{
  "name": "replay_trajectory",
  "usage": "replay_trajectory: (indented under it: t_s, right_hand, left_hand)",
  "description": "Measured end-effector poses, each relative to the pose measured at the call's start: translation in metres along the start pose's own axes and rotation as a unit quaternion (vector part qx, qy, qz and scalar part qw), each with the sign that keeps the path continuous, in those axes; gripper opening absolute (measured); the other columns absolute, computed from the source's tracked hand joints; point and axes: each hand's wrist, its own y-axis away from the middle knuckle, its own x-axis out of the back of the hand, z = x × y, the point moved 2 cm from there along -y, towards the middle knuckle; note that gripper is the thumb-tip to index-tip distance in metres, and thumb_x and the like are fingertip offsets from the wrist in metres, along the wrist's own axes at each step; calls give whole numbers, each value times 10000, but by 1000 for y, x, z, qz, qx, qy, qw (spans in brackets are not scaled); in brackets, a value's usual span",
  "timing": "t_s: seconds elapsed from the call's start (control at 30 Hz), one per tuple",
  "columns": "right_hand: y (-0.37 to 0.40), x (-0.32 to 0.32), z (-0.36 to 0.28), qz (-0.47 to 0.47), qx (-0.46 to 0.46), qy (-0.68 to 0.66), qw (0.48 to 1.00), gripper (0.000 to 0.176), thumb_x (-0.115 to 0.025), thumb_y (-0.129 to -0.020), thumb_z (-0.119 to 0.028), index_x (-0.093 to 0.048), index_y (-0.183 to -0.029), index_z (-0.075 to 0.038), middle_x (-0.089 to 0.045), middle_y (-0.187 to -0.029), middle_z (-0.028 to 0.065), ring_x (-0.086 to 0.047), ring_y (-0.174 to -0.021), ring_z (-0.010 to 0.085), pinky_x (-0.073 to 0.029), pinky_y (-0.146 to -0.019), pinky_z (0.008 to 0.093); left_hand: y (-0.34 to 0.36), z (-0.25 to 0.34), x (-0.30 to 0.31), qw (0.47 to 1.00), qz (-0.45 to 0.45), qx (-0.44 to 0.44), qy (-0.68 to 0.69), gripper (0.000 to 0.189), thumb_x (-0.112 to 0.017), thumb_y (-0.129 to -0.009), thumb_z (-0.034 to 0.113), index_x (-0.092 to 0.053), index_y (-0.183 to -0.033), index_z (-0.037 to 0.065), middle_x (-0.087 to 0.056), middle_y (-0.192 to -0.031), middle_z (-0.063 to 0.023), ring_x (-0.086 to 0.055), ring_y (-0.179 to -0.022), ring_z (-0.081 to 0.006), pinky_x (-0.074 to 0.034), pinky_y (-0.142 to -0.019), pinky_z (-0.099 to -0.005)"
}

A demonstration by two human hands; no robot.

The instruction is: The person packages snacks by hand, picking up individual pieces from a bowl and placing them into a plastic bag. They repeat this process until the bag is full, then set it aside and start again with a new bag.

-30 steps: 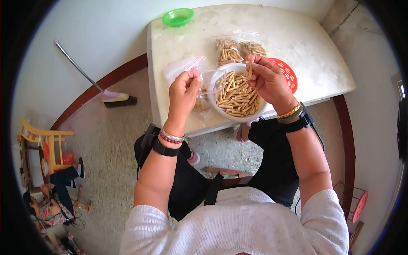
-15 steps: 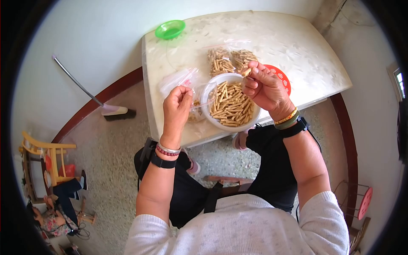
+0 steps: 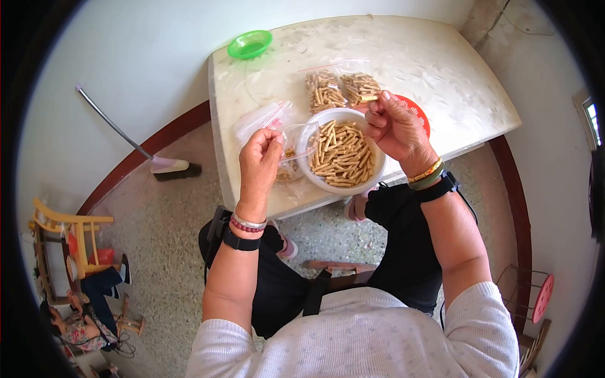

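My left hand is closed, thumb against fingers, on the edge of a clear plastic bag that hangs over the left rim of a white bowl. Short tan sticks fill much of this bowl. Above the bowl's right side, my right hand pinches one pale yellowish stick between thumb and finger. Flat zip bags lie just beyond my left hand. Two bags of similar sticks, one left and one right, rest behind the bowl.
A red perforated basket is partly hidden behind my right hand. The green dish sits at the table's far left corner. On the floor are a broom, a wooden chair and a red-topped stool. Another person is at lower left.
My right hand has turned and risen slightly, so the stick now points left, away from the fingertips. My left hand keeps its hold on the bag, nearly still.
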Motion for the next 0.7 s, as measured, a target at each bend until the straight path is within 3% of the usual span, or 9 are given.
replay_trajectory:
  t_s: [0.37,0.43,0.53,0.57,0.63,0.67,0.7]
  right_hand:
    - [8,23,-30,135,61,79,986,221,-618,-926,-264,-545,-780,-114,-500,-704,-18,-404,-574,93,-351,-512,251]
    - [9,36,-44,194,109,155,963,206,-634,-915,-230,-550,-778,-101,-498,-694,-24,-402,-558,78,-342,-489,230]
    - [9,66,-71,271,169,400,859,230,-692,-867,-265,-615,-782,-65,-538,-635,-32,-446,-523,66,-402,-493,245]
    - [8,77,-73,272,169,401,858,230,-692,-867,-265,-615,-782,-65,-538,-635,-32,-446,-523,66,-402,-493,245]
    - [9,91,-79,351,137,606,701,284,-717,-830,-291,-627,-739,-37,-577,-630,-12,-493,-563,70,-437,-528,267]
    - [9,99,-80,359,105,647,664,330,-723,-798,-334,-648,-745,-17,-610,-634,39,-551,-607,116,-465,-575,300]
    - [7,105,-79,360,105,647,664,330,-723,-798,-334,-648,-745,-17,-610,-634,39,-551,-607,116,-465,-575,300]
  left_hand:
    - [-3,-8,3,1000,-8,-23,9,86,-574,-927,70,-594,-929,-13,-568,-731,23,-489,-627,-29,-407,-562,-177]
    - [-2,-6,3,1000,-5,-27,8,84,-575,-927,74,-594,-925,-8,-574,-735,22,-492,-626,-31,-410,-564,-178]
    - [-1,-3,4,1000,-3,-6,11,85,-578,-928,80,-593,-919,-3,-577,-738,22,-492,-624,-31,-411,-564,-178]
    - [-1,-4,4,1000,-4,-6,12,85,-578,-928,80,-593,-919,-3,-577,-738,22,-492,-624,-31,-411,-564,-178]
    - [-2,-6,3,1000,-7,-2,5,75,-573,-932,96,-607,-923,30,-552,-728,47,-451,-607,-14,-359,-543,-161]
    - [-2,-6,3,1000,-7,-2,6,75,-573,-932,96,-607,-923,30,-552,-728,47,-451,-607,-14,-359,-543,-161]
    - [-2,-4,2,1000,-9,-2,6,75,-573,-933,96,-608,-921,31,-550,-725,47,-451,-608,-14,-360,-544,-161]
